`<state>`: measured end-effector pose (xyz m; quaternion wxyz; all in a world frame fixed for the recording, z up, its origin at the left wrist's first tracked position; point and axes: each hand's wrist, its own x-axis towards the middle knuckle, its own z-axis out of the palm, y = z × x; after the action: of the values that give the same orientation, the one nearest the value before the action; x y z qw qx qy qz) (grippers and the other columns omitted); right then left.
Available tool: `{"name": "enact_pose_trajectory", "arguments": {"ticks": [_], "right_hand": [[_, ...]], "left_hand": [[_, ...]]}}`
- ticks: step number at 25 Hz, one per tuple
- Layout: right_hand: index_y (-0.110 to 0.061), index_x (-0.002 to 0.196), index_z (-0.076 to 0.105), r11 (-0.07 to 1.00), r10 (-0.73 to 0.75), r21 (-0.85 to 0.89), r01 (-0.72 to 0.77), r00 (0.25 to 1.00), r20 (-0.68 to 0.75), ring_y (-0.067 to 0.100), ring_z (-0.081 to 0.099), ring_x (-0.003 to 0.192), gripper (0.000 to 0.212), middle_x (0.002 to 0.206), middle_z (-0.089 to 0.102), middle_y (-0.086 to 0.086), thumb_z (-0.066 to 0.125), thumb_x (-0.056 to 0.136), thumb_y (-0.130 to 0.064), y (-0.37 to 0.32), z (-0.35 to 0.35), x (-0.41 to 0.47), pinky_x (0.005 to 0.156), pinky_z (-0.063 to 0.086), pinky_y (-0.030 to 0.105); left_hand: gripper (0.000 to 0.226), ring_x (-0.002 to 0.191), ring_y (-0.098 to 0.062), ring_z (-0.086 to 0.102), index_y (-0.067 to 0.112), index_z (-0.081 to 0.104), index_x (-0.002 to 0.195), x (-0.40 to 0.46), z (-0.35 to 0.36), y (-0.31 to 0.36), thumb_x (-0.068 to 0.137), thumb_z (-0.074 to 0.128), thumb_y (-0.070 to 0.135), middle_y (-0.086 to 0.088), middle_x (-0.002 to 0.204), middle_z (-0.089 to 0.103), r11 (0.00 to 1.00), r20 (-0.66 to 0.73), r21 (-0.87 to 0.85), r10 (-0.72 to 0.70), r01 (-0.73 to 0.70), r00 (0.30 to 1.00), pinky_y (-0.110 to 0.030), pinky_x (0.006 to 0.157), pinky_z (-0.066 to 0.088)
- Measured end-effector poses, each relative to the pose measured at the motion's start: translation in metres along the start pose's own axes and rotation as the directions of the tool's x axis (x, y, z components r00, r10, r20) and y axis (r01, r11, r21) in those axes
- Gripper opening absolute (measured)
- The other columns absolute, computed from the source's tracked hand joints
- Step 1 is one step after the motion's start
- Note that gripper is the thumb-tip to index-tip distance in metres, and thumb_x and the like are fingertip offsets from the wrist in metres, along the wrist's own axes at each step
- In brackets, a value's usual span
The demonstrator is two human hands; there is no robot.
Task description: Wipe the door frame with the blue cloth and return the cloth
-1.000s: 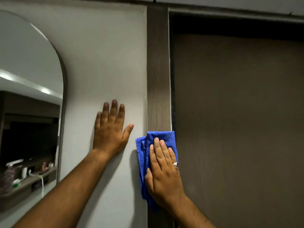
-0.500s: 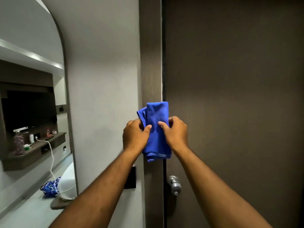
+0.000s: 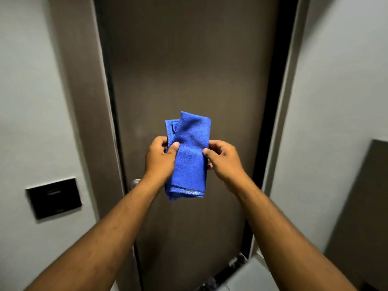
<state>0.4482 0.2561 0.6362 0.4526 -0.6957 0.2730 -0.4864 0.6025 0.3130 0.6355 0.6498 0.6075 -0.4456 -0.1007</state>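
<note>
Blue cloth (image 3: 190, 156) held up in mid-air between both hands, in front of the closed door (image 3: 189, 59), touching no surface. Folded into a tall narrow pad, several layers showing at its lower hem.

Left hand (image 3: 160, 158): thumb on the front face, fingers curled behind the left edge, pinching the cloth. Right hand (image 3: 223, 159): thumb tip on the right edge, fingers tucked behind, pinching likewise.

Handling, as a judgement: light, soft, limp microfibre; not slippery, not fragile. Folds will sag open if gripped by one corner, so hold it mid-length across all layers, or flat under a palm for wiping.

Surroundings: door frame (image 3: 84, 101) a dark wood-grain strip, left of the left hand; its other side (image 3: 281, 114) right of the right hand. Pale walls beyond. Black wall plate (image 3: 55, 198) low, left of the left forearm. Door knob (image 3: 135, 182) just beside the left wrist, mostly hidden. No worktop in view.
</note>
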Motion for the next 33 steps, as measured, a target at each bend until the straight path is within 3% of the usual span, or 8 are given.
{"name": "enact_pose_trajectory", "arguments": {"ticks": [6, 12, 15, 19, 22, 24, 28, 33], "right_hand": [[-0.012, 0.092, 0.068, 0.990, 0.142, 0.013, -0.142, 0.964, -0.224, 0.013, 0.062, 0.067, 0.018, 0.084, 0.071, 0.003, 0.052, 0.089, -0.004, 0.056, -0.148, -0.049, 0.059, 0.052, 0.032], [-0.013, 0.090, 0.068, 0.934, 0.324, 0.002, -0.356, 0.848, -0.420, 0.012, 0.060, 0.067, 0.017, 0.085, 0.070, 0.002, 0.052, 0.090, -0.008, 0.149, -0.324, -0.106, 0.057, 0.051, 0.028], [-0.011, 0.090, 0.068, 0.880, 0.432, 0.053, -0.473, 0.747, -0.506, 0.010, 0.058, 0.062, 0.015, 0.080, 0.068, 0.005, 0.053, 0.090, -0.007, 0.203, -0.397, -0.146, 0.053, 0.049, 0.025], [-0.016, 0.079, 0.066, 0.771, 0.568, 0.161, -0.616, 0.551, -0.611, 0.005, 0.059, 0.055, 0.021, 0.065, 0.067, -0.004, 0.053, 0.089, -0.004, 0.276, -0.454, -0.207, 0.050, 0.049, 0.021], [0.003, 0.077, 0.062, 0.637, 0.664, 0.178, -0.750, 0.416, -0.621, 0.017, 0.053, 0.062, 0.014, 0.066, 0.058, 0.009, 0.053, 0.087, -0.003, 0.347, -0.472, -0.250, 0.059, 0.050, 0.039], [0.012, 0.079, 0.060, 0.569, 0.696, 0.199, -0.798, 0.339, -0.633, 0.020, 0.050, 0.068, 0.015, 0.071, 0.055, 0.011, 0.053, 0.086, 0.000, 0.400, -0.478, -0.279, 0.068, 0.051, 0.050], [-0.002, 0.100, 0.068, 0.424, 0.735, 0.309, -0.851, 0.125, -0.667, 0.030, 0.065, 0.093, 0.018, 0.101, 0.070, 0.016, 0.055, 0.088, -0.004, 0.508, -0.485, -0.337, 0.087, 0.053, 0.051], [-0.008, 0.113, 0.062, 0.298, 0.744, 0.286, -0.911, 0.034, -0.667, 0.029, 0.061, 0.105, 0.023, 0.116, 0.065, 0.014, 0.052, 0.093, -0.012, 0.625, -0.492, -0.384, 0.094, 0.051, 0.045]], "left_hand": [[0.002, 0.088, -0.027, 0.069, 0.023, 0.060, 0.089, -0.051, 0.153, 0.010, 0.088, 0.061, 0.024, -0.006, 0.093, 0.072, 0.996, 0.328, -0.057, -0.044, 0.066, 0.944, -0.046, 0.083, 0.055], [0.007, 0.096, -0.037, 0.067, 0.017, 0.061, 0.093, -0.133, 0.349, -0.011, 0.089, 0.061, 0.023, -0.015, 0.099, 0.071, 0.963, 0.557, -0.018, -0.214, 0.270, 0.802, -0.054, 0.086, 0.054], [0.008, 0.096, -0.038, 0.066, 0.015, 0.061, 0.093, -0.183, 0.438, -0.034, 0.088, 0.061, 0.022, -0.017, 0.101, 0.071, 0.938, 0.655, 0.076, -0.302, 0.338, 0.692, -0.053, 0.086, 0.054], [0.018, 0.087, -0.022, 0.067, 0.025, 0.059, 0.091, -0.249, 0.520, -0.084, 0.090, 0.054, 0.008, -0.005, 0.100, 0.071, 0.888, 0.815, 0.288, -0.423, 0.357, 0.396, -0.032, 0.066, 0.052], [0.031, 0.081, -0.014, 0.066, 0.024, 0.060, 0.095, -0.297, 0.566, -0.146, 0.085, 0.051, -0.003, -0.001, 0.097, 0.070, 0.848, 0.840, 0.431, -0.502, 0.307, 0.205, -0.026, 0.062, 0.050], [0.034, 0.082, -0.020, 0.066, 0.021, 0.060, 0.094, -0.328, 0.593, -0.195, 0.082, 0.048, -0.008, -0.005, 0.095, 0.070, 0.816, 0.824, 0.498, -0.551, 0.293, 0.133, -0.034, 0.068, 0.055], [0.034, 0.095, -0.036, 0.065, 0.016, 0.061, 0.092, -0.393, 0.650, -0.295, 0.080, 0.046, -0.012, -0.014, 0.099, 0.070, 0.772, 0.796, 0.589, -0.606, 0.239, -0.007, -0.049, 0.085, 0.055], [0.026, 0.093, -0.037, 0.065, 0.015, 0.060, 0.095, -0.449, 0.709, -0.409, 0.081, 0.052, -0.005, -0.017, 0.101, 0.069, 0.812, 0.812, 0.582, -0.577, 0.049, -0.090, -0.052, 0.084, 0.054]]}}
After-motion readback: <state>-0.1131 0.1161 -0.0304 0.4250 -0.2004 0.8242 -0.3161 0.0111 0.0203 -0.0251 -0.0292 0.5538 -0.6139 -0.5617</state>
